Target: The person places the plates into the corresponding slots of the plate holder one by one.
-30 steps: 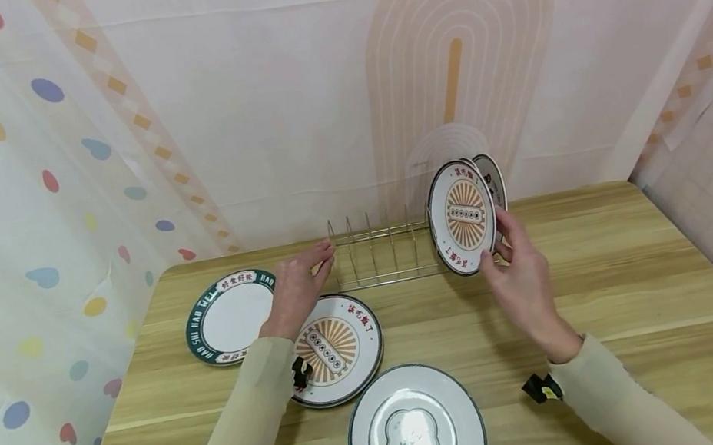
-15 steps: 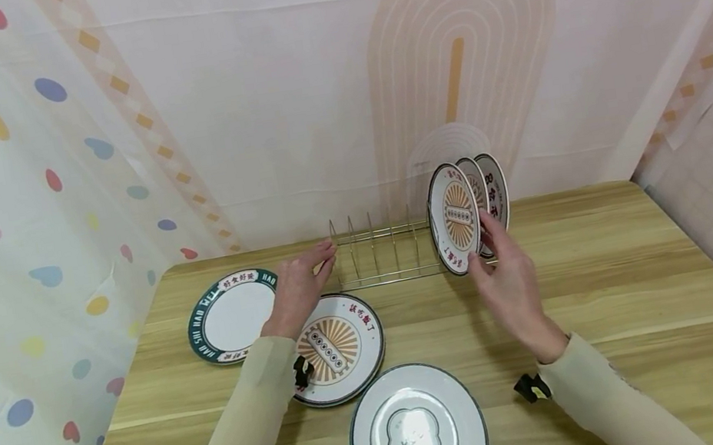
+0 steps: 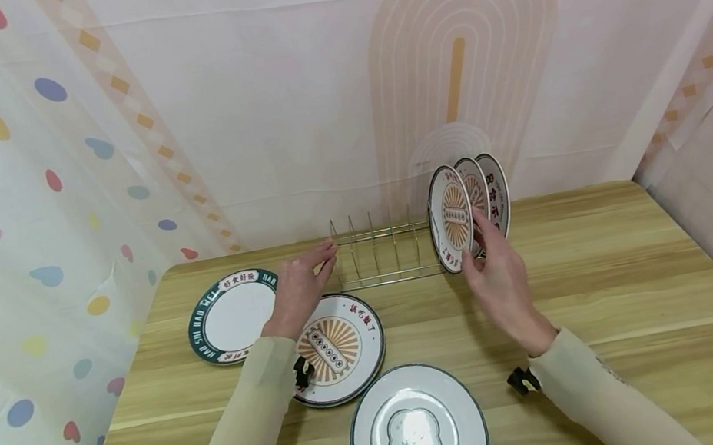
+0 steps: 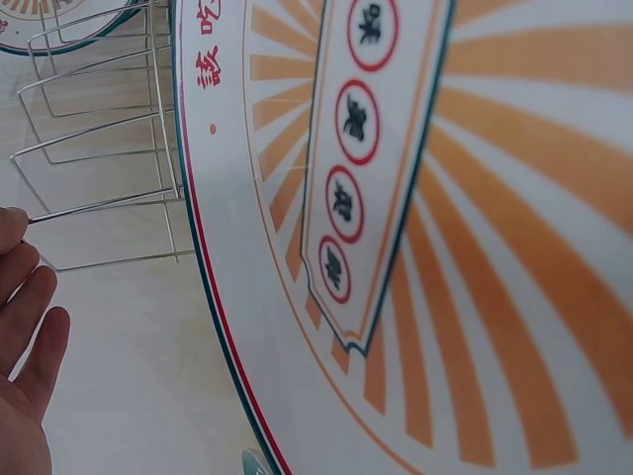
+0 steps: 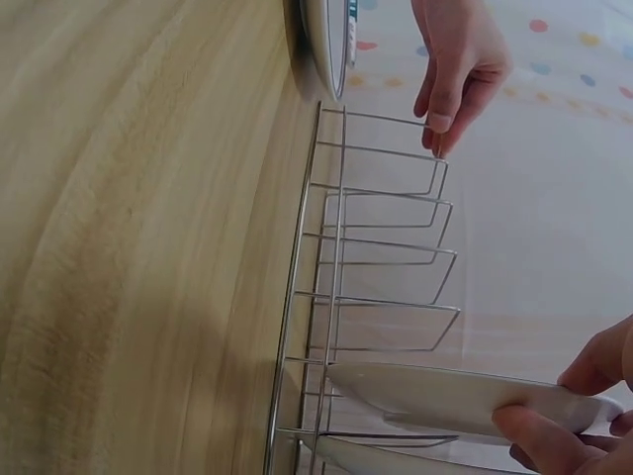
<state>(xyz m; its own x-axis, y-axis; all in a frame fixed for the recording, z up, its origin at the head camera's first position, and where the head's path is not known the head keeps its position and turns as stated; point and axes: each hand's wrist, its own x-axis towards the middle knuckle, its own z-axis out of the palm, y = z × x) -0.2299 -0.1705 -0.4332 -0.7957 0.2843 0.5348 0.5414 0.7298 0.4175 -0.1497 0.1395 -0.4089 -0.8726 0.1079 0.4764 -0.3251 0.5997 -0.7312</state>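
A wire plate rack (image 3: 373,282) stands at the back of the table. My left hand (image 3: 297,292) pinches the wire hoop at its left end, as the right wrist view also shows. At the rack's right end my right hand (image 3: 501,285) holds the near edge of a white plate (image 3: 450,227) with an orange sunburst, thumb on one face and fingers on the other. This plate (image 5: 435,388) stands on edge between the wires. Right of it, a second sunburst plate (image 3: 473,184) and a plate with dark lettering (image 3: 497,188) stand upright, partly hidden.
Sunburst plates (image 3: 359,370) lie stacked below my left forearm. Nearer the front are upturned white plates (image 3: 417,431) with dark rims. A green-rimmed plate (image 3: 238,315) lies at the left. Behind the table (image 3: 617,274) hangs a patterned cloth (image 3: 283,110).
My right hand has moved left with the sunburst plate, turning it more edge-on and uncovering the plates behind it. The left hand has stayed on the rack.
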